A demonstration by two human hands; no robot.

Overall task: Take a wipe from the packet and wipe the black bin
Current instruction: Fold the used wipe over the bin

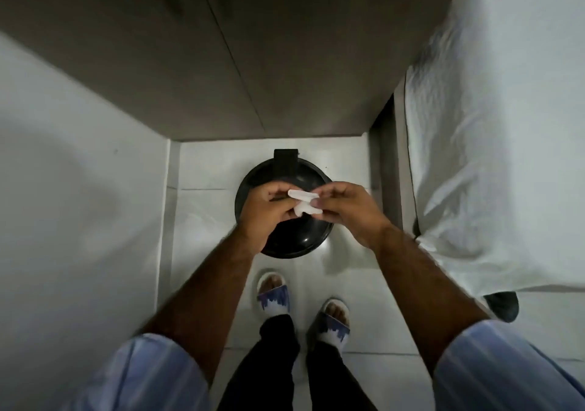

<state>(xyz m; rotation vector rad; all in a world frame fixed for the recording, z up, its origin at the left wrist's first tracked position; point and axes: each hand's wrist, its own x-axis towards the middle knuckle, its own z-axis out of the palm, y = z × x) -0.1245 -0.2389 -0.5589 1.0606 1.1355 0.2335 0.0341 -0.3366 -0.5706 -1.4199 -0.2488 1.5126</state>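
Nearest to me, two feet in white slides with blue straps stand on the pale tiled floor. Above them, I hold my left hand and right hand close together, both pinched on a small, folded white wet wipe stretched between the fingertips. Directly below lies the round, glossy black plastic bin with its closed lid, hinge tab toward the grey panelled wall; a white sheeted bed borders the right. The packet is not in view. Risks, as I judge them: the damp wipe may tear or stay bunched if I pull unevenly, it may slip onto the floor, and pressing the light bin's lid could tip or slide it.
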